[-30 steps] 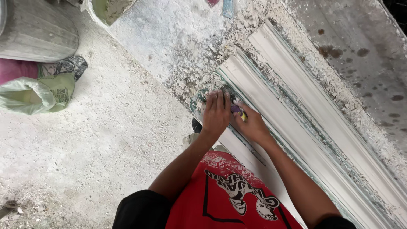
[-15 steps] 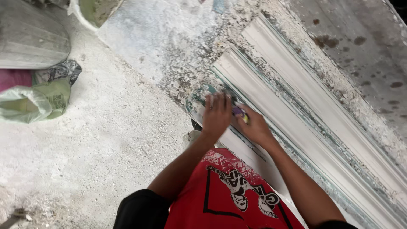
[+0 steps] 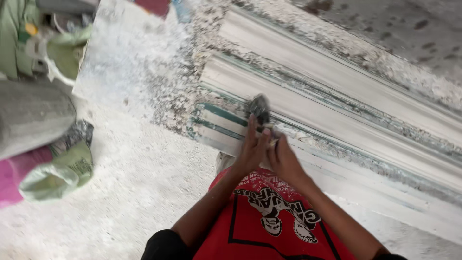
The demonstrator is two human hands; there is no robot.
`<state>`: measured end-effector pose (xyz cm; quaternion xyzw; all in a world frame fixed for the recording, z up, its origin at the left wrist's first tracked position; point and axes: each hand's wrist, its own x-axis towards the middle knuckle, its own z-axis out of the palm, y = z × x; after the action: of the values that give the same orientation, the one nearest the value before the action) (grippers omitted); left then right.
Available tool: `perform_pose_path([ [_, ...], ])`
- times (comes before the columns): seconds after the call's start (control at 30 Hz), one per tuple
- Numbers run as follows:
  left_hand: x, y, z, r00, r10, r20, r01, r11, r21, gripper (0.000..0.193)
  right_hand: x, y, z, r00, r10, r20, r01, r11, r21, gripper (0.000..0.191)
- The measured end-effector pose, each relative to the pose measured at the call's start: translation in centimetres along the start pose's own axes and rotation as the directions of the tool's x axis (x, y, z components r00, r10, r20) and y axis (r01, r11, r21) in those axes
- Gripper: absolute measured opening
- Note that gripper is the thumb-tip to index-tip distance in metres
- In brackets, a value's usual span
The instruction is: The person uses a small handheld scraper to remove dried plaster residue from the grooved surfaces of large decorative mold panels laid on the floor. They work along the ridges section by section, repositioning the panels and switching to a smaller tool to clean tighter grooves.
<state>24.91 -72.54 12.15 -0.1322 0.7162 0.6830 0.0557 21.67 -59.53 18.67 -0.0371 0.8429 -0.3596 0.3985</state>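
Both my hands are pressed together over a small dark tool (image 3: 260, 108) with a grey, dusty head that rests on a long white plaster moulding (image 3: 337, 96). My left hand (image 3: 251, 149) lies flat along the tool's left side, fingers straight. Closed around the tool's handle from the right is my right hand (image 3: 284, 156). The tool's head touches the near groove of the moulding, by its green-streaked end (image 3: 214, 118). Most of the handle is hidden between my palms.
A second white moulding (image 3: 346, 58) lies parallel behind the first, on a rough, plaster-crusted floor (image 3: 144, 183). At the left stand a grey sack (image 3: 29, 120), a green bag (image 3: 57, 173) and something pink (image 3: 12, 175). My red printed shirt (image 3: 269, 212) fills the bottom.
The view has moved closer and shifted. My two hands have come together and pushed the tool forward along the moulding's groove; the tool's dusty head now shows beyond my fingertips.
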Motion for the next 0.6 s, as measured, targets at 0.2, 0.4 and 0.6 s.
perform_pose_path([
  [0.2, -0.7, 2.4, 1.3, 0.941, -0.29, 0.173, 0.267, 0.953, 0.144, 0.071, -5.2, 6.6, 2.2, 0.858, -0.506, -0.084, 0.505, 0.862, -0.032, 0.056],
  [0.4, -0.1, 4.2, -4.1, 0.902, 0.229, 0.366, -0.431, 0.524, 0.734, 0.065, -7.5, 20.6, 3.9, 0.883, -0.113, -0.455, 0.261, 0.925, 0.277, 0.036],
  [0.6, 2.3, 4.6, -11.2, 0.886, -0.284, 0.366, -0.343, 0.131, 0.93, 0.058, -12.9, 31.9, 2.4, 0.731, 0.153, -0.665, -0.028, 0.98, 0.195, 0.018],
])
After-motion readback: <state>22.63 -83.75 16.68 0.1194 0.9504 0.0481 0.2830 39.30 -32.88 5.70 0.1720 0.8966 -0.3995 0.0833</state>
